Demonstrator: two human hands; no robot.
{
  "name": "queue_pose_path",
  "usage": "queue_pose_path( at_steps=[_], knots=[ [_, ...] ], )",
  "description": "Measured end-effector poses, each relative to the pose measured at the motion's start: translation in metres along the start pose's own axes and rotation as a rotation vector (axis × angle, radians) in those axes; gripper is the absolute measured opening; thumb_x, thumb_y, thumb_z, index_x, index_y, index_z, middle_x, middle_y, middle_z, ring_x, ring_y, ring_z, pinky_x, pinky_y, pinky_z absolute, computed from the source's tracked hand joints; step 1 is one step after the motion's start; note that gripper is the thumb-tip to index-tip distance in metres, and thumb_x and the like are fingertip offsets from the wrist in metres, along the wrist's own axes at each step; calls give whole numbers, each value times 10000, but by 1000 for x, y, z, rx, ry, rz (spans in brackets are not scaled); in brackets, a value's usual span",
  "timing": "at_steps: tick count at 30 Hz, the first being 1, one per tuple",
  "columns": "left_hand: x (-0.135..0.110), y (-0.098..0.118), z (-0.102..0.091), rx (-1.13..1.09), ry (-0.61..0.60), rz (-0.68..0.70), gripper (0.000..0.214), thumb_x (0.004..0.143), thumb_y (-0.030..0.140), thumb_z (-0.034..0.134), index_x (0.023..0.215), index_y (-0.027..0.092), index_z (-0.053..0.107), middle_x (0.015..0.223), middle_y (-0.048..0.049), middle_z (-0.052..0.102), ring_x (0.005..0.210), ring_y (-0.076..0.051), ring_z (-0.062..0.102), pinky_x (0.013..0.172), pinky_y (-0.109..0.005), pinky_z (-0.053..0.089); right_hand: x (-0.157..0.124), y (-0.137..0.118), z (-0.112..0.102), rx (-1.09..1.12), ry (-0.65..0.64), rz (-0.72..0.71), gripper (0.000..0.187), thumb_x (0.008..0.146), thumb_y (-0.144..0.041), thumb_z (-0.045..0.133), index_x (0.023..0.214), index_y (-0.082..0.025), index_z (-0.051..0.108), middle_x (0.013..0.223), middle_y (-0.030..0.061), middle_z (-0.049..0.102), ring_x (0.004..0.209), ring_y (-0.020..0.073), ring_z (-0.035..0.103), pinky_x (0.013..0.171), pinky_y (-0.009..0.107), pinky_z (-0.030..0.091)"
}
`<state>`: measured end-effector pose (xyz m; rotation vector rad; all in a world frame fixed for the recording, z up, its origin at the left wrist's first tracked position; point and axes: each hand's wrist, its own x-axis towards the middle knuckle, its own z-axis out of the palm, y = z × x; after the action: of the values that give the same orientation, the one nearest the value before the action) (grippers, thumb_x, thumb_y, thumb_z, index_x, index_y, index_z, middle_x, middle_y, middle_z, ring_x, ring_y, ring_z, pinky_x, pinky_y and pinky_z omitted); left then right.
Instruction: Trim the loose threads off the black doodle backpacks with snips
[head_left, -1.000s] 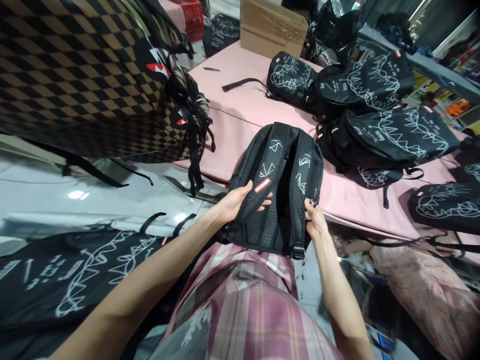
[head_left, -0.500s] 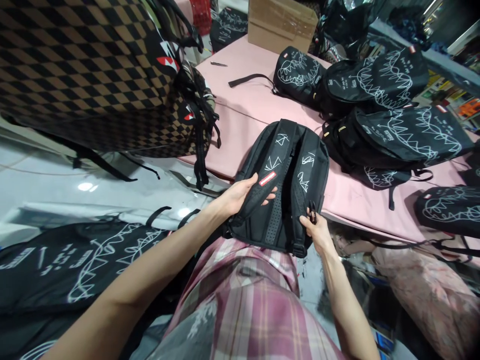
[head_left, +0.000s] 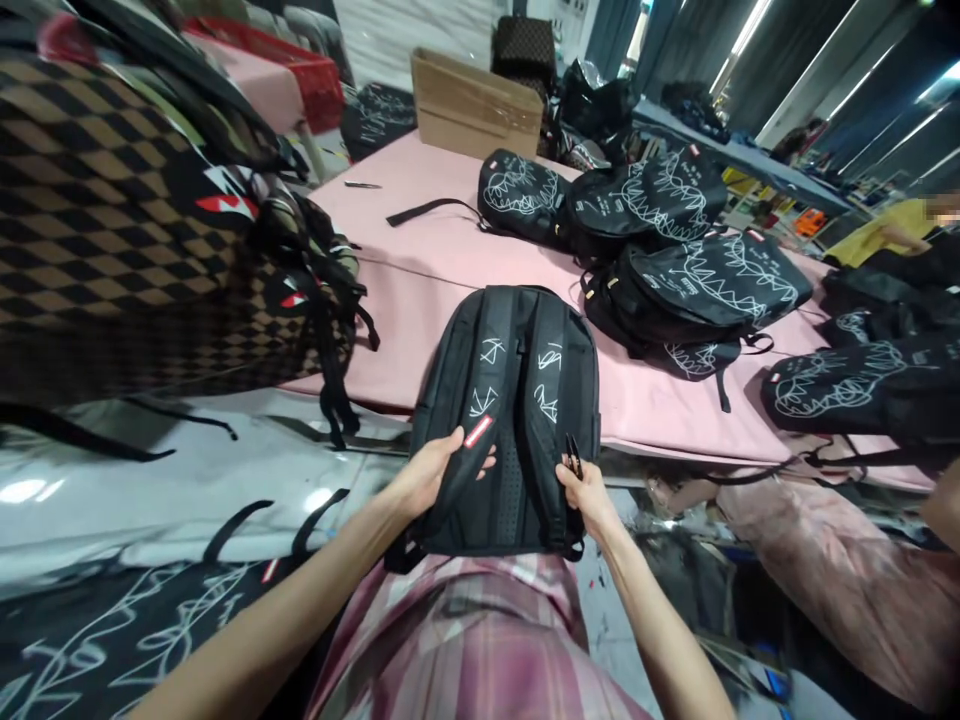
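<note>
A black backpack (head_left: pixel 448 375) with white scribbled drawings on its straps leans between my lap and the table edge, straps facing me. My left hand (head_left: pixel 435 472) grips its left shoulder strap, thumb on top beside a red label (head_left: pixel 478 431) and fingertips showing past the strap's inner edge. Low on the other strap, my right hand (head_left: pixel 587 492) is closed, thumb against the webbing. Two dark prongs of small black thread snips (head_left: pixel 574 455) stick up out of that hand; their handles are hidden in the fingers.
Several black backpacks with white drawings (head_left: pixel 705 280) lie on the pink table (head_left: pixel 420 290). A cardboard box (head_left: pixel 480 105) and a thin pen-like tool (head_left: pixel 363 185) are farther back. Checkered bags (head_left: pixel 112 200) crowd the left. A person in yellow (head_left: pixel 877 232) is at right.
My view has tilted up and turned right, so the table shows farther back. The backpack now stands more upright and straighter before me. Both hands keep their holds on the straps.
</note>
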<state>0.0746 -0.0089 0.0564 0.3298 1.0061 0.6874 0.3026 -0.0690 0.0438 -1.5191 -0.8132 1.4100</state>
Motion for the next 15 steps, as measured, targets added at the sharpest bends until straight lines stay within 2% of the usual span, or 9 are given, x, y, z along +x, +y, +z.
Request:
queue_pose_path(
  at_steps=[5, 10, 15],
  knots=[
    [6, -5, -7, -10, 18, 4, 301, 890, 287, 491, 984, 33, 623, 994, -198, 678, 859, -254, 680, 700, -311, 567, 6, 11, -2, -35, -7, -2, 361, 638, -473, 689, 738, -186, 495, 520, -110, 242, 397, 41, 161, 365, 196, 121],
    [10, -2, -6, 6, 12, -2, 305, 882, 300, 506, 1009, 49, 624, 995, -192, 681, 869, -252, 678, 720, -318, 563, 11, 10, -2, -50, -7, -5, 351, 649, -472, 682, 706, -191, 478, 526, -104, 240, 413, 48, 158, 383, 204, 117],
    [16, 1, -7, 14, 24, -24, 289, 882, 290, 499, 929, 46, 646, 988, -199, 682, 821, -254, 686, 693, -324, 560, 17, 8, -2, -76, -13, 16, 353, 639, -473, 678, 717, -183, 491, 529, -97, 259, 436, 54, 168, 393, 201, 130]
  ],
)
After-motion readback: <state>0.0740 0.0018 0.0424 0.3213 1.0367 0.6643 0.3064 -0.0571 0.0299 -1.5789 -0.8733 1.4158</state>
